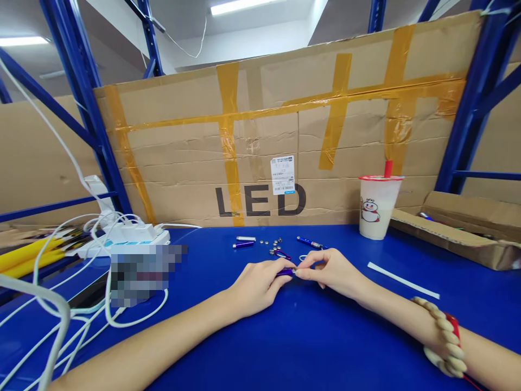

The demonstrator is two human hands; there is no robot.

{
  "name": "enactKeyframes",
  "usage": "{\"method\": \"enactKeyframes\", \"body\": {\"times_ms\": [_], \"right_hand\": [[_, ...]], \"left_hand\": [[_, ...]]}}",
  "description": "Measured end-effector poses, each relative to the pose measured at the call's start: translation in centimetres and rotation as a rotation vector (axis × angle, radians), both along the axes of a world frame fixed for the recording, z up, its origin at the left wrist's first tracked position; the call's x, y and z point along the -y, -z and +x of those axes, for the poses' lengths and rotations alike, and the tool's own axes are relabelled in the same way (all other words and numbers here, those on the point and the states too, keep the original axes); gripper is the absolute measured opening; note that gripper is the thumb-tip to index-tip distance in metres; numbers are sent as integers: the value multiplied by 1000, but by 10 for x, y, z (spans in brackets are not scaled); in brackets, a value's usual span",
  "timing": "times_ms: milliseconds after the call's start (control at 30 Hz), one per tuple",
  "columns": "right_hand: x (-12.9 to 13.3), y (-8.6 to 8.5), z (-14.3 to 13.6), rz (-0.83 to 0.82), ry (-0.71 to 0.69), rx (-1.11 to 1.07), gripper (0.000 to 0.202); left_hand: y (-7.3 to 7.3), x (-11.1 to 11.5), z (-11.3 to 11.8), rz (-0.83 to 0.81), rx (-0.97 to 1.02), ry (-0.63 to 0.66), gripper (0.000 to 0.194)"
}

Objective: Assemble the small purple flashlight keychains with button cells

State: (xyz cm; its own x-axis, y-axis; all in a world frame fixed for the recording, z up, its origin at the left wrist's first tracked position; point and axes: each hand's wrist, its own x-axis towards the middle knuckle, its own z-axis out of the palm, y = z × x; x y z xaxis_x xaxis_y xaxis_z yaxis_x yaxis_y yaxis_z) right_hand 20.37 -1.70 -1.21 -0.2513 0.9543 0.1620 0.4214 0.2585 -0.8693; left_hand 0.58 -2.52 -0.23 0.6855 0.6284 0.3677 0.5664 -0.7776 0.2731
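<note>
My left hand is closed around a small shiny blue metal tube, which lies pointing right between thumb and fingers. At the tube's right end, my right hand pinches thumb and forefinger together; what sits in that pinch is too small to name. Just beyond the hands are several small silver button cells and a blue looped cord or clip. A blue pen-like metal tube lies behind my right hand. To the left, another short blue tube rests beside a silver cylinder.
A lidded drink cup with a red straw stands back right, near an open cardboard box. A white strip lies on the blue table. Tangled white cables and a power strip fill the left side. Cardboard walls the back.
</note>
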Motion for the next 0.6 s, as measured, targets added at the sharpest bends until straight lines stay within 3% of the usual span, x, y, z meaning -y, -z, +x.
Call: {"method": "enactKeyframes", "body": {"times_ms": [600], "right_hand": [[-3,-2,-2,-77,52,35,42]], "left_hand": [[0,0,-3,-19,-34,28,24]]}}
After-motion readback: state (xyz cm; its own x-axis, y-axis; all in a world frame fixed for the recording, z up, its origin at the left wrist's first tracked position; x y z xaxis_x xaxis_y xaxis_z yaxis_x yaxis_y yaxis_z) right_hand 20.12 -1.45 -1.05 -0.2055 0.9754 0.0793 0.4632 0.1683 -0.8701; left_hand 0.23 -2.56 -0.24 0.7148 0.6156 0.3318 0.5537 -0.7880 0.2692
